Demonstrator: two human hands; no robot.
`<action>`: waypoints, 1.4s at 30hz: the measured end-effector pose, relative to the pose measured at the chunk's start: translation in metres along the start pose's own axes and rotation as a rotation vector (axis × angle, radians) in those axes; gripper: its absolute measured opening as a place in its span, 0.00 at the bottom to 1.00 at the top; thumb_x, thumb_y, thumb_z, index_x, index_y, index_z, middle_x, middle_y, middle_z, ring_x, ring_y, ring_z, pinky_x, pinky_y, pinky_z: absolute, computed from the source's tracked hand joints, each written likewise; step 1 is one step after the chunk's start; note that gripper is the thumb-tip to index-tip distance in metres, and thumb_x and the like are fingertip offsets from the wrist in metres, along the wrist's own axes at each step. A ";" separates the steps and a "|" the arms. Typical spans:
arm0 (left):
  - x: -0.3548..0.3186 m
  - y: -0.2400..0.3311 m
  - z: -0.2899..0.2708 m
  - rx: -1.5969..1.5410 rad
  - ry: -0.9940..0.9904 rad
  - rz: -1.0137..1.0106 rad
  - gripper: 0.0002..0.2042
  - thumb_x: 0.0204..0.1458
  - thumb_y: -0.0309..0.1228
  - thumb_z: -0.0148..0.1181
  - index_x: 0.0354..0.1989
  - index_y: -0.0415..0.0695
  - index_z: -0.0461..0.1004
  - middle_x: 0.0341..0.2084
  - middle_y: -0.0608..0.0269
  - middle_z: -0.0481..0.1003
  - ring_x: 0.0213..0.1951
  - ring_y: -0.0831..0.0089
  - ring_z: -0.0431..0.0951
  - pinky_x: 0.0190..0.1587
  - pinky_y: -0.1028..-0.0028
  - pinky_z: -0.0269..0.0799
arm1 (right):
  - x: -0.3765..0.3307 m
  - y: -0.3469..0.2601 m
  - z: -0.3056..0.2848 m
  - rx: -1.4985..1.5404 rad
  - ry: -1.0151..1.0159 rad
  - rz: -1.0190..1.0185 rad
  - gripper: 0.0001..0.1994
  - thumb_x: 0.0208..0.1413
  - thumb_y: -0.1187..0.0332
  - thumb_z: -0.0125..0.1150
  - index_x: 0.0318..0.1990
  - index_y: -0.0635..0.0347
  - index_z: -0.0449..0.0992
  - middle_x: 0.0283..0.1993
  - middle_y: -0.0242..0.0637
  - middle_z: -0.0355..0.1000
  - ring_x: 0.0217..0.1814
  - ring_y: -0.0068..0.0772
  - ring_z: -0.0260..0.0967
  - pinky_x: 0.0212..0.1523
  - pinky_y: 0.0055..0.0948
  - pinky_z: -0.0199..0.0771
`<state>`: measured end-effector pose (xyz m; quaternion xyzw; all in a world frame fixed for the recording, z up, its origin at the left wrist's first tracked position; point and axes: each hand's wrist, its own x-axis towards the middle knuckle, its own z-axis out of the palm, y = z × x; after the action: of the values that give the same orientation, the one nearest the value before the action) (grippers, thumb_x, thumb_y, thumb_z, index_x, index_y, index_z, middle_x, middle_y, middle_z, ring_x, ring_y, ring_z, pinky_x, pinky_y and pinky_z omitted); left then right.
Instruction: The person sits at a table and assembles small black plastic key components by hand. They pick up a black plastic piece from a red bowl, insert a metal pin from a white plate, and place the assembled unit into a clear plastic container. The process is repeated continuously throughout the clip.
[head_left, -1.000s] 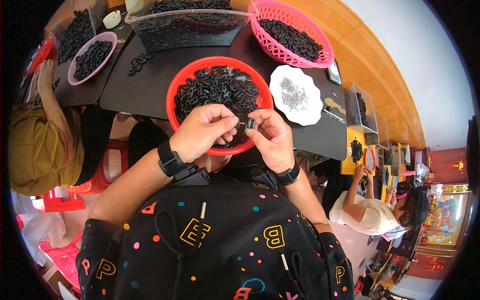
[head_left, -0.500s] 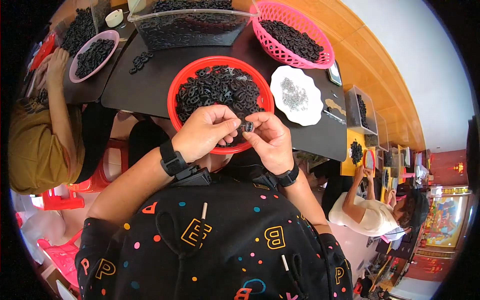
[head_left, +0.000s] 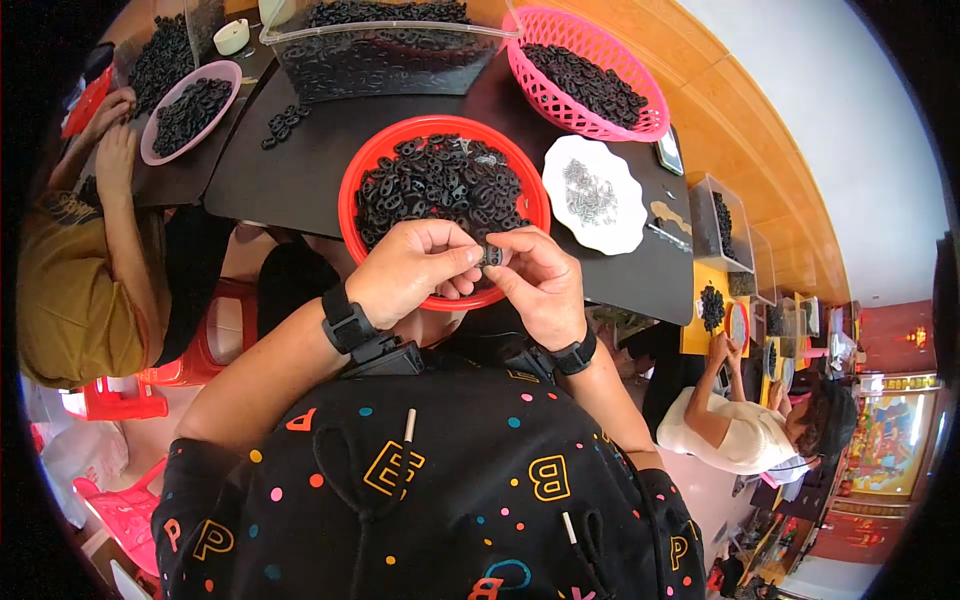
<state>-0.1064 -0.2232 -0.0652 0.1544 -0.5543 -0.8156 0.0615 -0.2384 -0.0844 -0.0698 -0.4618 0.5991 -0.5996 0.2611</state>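
Head view: the left hand (head_left: pixel 420 268) and the right hand (head_left: pixel 538 285) meet above the near part of a red round basin (head_left: pixel 349 190). Between their fingertips is a small black plastic piece (head_left: pixel 491 257), which looks like an oval cord stopper. It is pinched by the right thumb and index finger, closed down to the piece's own width, with the other right fingers loosely bent. The left thumb and index finger are also nearly together, their tips against its left side; whether they grip a second, tiny part there cannot be told, as the fingers cover it. The remaining left fingers curl inward.

Holding the piece in front of the chest probably keeps it in clear sight, and anything dropped would likely land in the basin. That basin, heaped with similar black pieces (head_left: pixel 430 185), extends past the near edge of the dark table (head_left: pixel 630 275), presumably for a short reach; what supports the overhang is hidden.

Just right of the basin, a white scalloped plate (head_left: pixel 622 238) bears small silvery bits (head_left: pixel 592 192), possibly springs, perhaps put there for easy picking. Farther back stand a clear plastic bin (head_left: pixel 390 82) and, to its right, a pink openwork basket (head_left: pixel 640 127), both holding black pieces, seemingly out of the hands' way.
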 end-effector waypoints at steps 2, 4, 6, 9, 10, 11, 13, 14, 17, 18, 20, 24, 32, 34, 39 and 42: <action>0.001 -0.004 -0.001 -0.054 0.001 -0.020 0.08 0.56 0.33 0.54 0.35 0.41 0.72 0.26 0.66 0.74 0.27 0.82 0.72 0.32 0.81 0.69 | 0.001 0.000 -0.001 -0.075 0.007 -0.041 0.15 0.46 0.83 0.60 0.43 0.63 0.75 0.36 0.29 0.67 0.35 0.17 0.65 0.33 0.16 0.67; 0.001 -0.004 -0.002 -0.082 -0.002 -0.029 0.08 0.56 0.32 0.54 0.36 0.40 0.73 0.26 0.66 0.74 0.27 0.81 0.73 0.32 0.81 0.69 | 0.002 -0.001 0.000 -0.100 0.024 -0.045 0.15 0.45 0.83 0.61 0.43 0.62 0.76 0.37 0.30 0.67 0.35 0.18 0.65 0.33 0.16 0.67; 0.001 -0.004 -0.002 -0.113 -0.005 -0.044 0.08 0.56 0.32 0.54 0.36 0.40 0.73 0.26 0.65 0.74 0.28 0.81 0.73 0.32 0.81 0.70 | 0.001 -0.002 0.000 -0.099 0.028 -0.057 0.16 0.45 0.83 0.61 0.44 0.63 0.76 0.37 0.30 0.67 0.35 0.18 0.65 0.33 0.16 0.67; 0.001 -0.004 0.000 -0.162 -0.003 -0.061 0.07 0.56 0.30 0.54 0.37 0.40 0.73 0.27 0.65 0.74 0.28 0.80 0.74 0.32 0.81 0.70 | 0.000 -0.005 0.002 -0.100 0.040 -0.079 0.16 0.45 0.84 0.60 0.44 0.63 0.76 0.36 0.31 0.67 0.35 0.18 0.65 0.33 0.16 0.66; 0.001 -0.004 0.000 -0.177 -0.003 -0.059 0.07 0.56 0.30 0.53 0.37 0.40 0.73 0.27 0.64 0.74 0.28 0.80 0.74 0.32 0.81 0.70 | 0.000 -0.005 0.002 -0.102 0.046 -0.088 0.16 0.45 0.84 0.60 0.45 0.63 0.76 0.36 0.31 0.67 0.35 0.18 0.65 0.33 0.16 0.66; 0.001 -0.003 0.000 -0.192 -0.003 -0.056 0.07 0.56 0.29 0.53 0.37 0.40 0.73 0.28 0.64 0.74 0.28 0.79 0.74 0.32 0.81 0.70 | 0.000 -0.004 0.002 -0.102 0.041 -0.092 0.17 0.45 0.84 0.60 0.45 0.63 0.76 0.36 0.31 0.67 0.35 0.18 0.65 0.33 0.16 0.66; 0.001 -0.006 -0.001 -0.259 -0.010 -0.066 0.06 0.56 0.29 0.53 0.37 0.40 0.73 0.28 0.64 0.74 0.29 0.79 0.74 0.32 0.81 0.70 | 0.000 -0.001 0.003 -0.102 0.033 -0.100 0.17 0.45 0.84 0.60 0.45 0.63 0.76 0.36 0.31 0.67 0.34 0.18 0.65 0.33 0.16 0.66; 0.001 -0.007 -0.001 -0.292 -0.015 -0.070 0.06 0.56 0.29 0.53 0.37 0.40 0.73 0.28 0.64 0.74 0.29 0.79 0.74 0.32 0.81 0.70 | 0.001 -0.001 0.003 -0.104 0.037 -0.102 0.17 0.45 0.84 0.60 0.45 0.63 0.76 0.36 0.31 0.67 0.34 0.18 0.65 0.33 0.16 0.66; 0.001 -0.008 0.001 -0.321 0.010 -0.056 0.06 0.56 0.29 0.54 0.37 0.40 0.73 0.28 0.66 0.74 0.30 0.80 0.73 0.32 0.81 0.69 | 0.002 -0.005 0.004 -0.130 0.049 -0.100 0.17 0.45 0.83 0.60 0.45 0.63 0.76 0.36 0.31 0.67 0.33 0.18 0.65 0.32 0.16 0.66; 0.002 -0.009 0.001 -0.314 0.016 -0.045 0.06 0.56 0.29 0.54 0.37 0.41 0.74 0.27 0.67 0.74 0.29 0.80 0.73 0.32 0.81 0.68 | 0.002 -0.006 0.005 -0.154 0.051 -0.094 0.17 0.45 0.83 0.60 0.45 0.63 0.76 0.36 0.31 0.67 0.33 0.19 0.65 0.32 0.16 0.66; 0.003 -0.013 0.001 -0.300 0.028 -0.023 0.06 0.56 0.29 0.54 0.36 0.41 0.74 0.27 0.68 0.73 0.29 0.81 0.72 0.32 0.82 0.67 | 0.002 -0.007 0.005 -0.172 0.056 -0.085 0.17 0.46 0.83 0.60 0.45 0.63 0.76 0.36 0.31 0.67 0.32 0.19 0.65 0.32 0.16 0.66; 0.003 -0.012 0.002 -0.280 0.041 -0.008 0.05 0.55 0.29 0.55 0.36 0.42 0.75 0.27 0.69 0.73 0.29 0.82 0.71 0.31 0.82 0.66 | 0.004 -0.007 0.006 -0.186 0.074 -0.105 0.16 0.46 0.82 0.59 0.46 0.63 0.76 0.35 0.31 0.67 0.31 0.19 0.64 0.32 0.17 0.65; 0.003 -0.008 0.004 -0.251 0.065 0.016 0.05 0.55 0.29 0.56 0.36 0.41 0.75 0.27 0.69 0.73 0.30 0.82 0.72 0.32 0.82 0.68 | 0.004 -0.008 0.007 -0.257 0.079 -0.111 0.15 0.48 0.80 0.58 0.46 0.64 0.75 0.28 0.32 0.66 0.29 0.20 0.63 0.30 0.18 0.64; 0.003 -0.007 0.006 -0.248 0.089 0.010 0.05 0.55 0.29 0.56 0.36 0.41 0.75 0.27 0.69 0.73 0.29 0.82 0.72 0.32 0.82 0.68 | 0.004 -0.007 0.006 -0.221 0.083 -0.094 0.15 0.48 0.80 0.58 0.46 0.64 0.75 0.28 0.32 0.66 0.29 0.20 0.63 0.30 0.18 0.63; 0.005 -0.006 0.008 -0.241 0.096 0.012 0.06 0.55 0.28 0.55 0.37 0.40 0.75 0.28 0.68 0.74 0.30 0.81 0.72 0.33 0.81 0.69 | 0.004 -0.007 0.004 -0.230 0.079 -0.110 0.16 0.48 0.80 0.58 0.47 0.64 0.74 0.29 0.33 0.66 0.29 0.20 0.63 0.30 0.18 0.64; 0.006 -0.007 0.010 -0.263 0.107 0.021 0.06 0.55 0.28 0.55 0.37 0.40 0.74 0.29 0.67 0.74 0.31 0.81 0.73 0.35 0.80 0.70 | 0.005 -0.009 0.006 -0.257 0.091 -0.113 0.17 0.47 0.80 0.60 0.48 0.64 0.73 0.31 0.35 0.67 0.29 0.22 0.66 0.29 0.19 0.67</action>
<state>-0.1148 -0.2131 -0.0692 0.1824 -0.4402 -0.8711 0.1192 -0.2331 -0.0899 -0.0613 -0.4966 0.6551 -0.5523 0.1382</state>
